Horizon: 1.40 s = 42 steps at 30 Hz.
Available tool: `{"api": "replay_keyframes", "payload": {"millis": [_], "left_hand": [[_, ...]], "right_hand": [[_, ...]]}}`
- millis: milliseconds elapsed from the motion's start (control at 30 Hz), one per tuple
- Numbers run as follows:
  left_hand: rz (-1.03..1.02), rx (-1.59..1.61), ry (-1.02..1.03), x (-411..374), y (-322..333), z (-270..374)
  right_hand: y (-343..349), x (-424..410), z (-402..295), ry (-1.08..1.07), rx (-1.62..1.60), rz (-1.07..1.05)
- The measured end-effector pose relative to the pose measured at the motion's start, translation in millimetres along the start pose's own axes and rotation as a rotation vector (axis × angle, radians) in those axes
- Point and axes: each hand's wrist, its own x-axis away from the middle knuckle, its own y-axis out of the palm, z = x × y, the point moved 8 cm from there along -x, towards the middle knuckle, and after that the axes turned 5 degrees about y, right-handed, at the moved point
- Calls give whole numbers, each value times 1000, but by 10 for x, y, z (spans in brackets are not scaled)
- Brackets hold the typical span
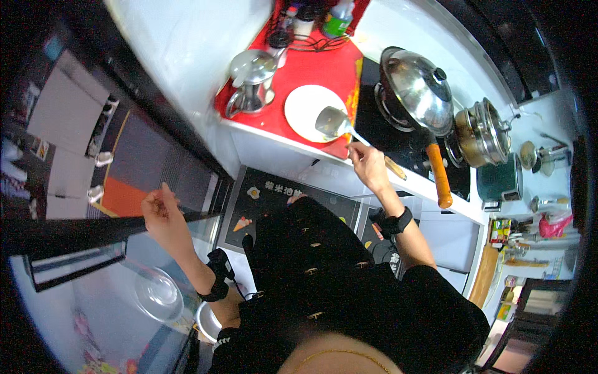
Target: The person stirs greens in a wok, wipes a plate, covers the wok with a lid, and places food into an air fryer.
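Observation:
My right hand [369, 164] is at the counter's front edge, fingers bent, beside the handle of a metal wok spatula [359, 136]. Whether the fingers grip the handle cannot be told. The spatula's blade rests on a round white plate [299, 110], its wooden handle end sticking out past the hand. The plate lies on a red counter covering [322, 70]. To its left stands a shiny metal pitcher [254, 96] with a metal lid or bowl-like piece [254, 65] at its top. My left hand [163, 212] is raised away from the counter, fingers partly curled and apart, holding nothing.
A lidded wok [416, 89] sits on the black hob [366, 100], its wooden handle [438, 180] jutting over the front edge. A lidded steel pot [481, 135] is beside it. Bottles [337, 21] stand at the back. A dark-framed glass door [205, 243] is at left.

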Motion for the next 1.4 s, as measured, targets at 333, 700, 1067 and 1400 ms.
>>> {"api": "replay_keyframes", "payload": {"millis": [333, 700, 1067, 1400], "left_hand": [[-482, 279, 1, -82, 1402, 1300], [-667, 455, 162, -507, 2169, 2335], [-619, 274, 264, -1299, 2433, 2281], [-692, 472, 429, -1412, 2686, 2456]], "right_hand": [[-393, -472, -71, 81, -314, 278], [-1079, -1840, -1011, -121, -595, 469], [-1765, -3016, -1187, -195, -748, 620], [-2670, -1038, -2904, -1087, -1502, -412]]}}
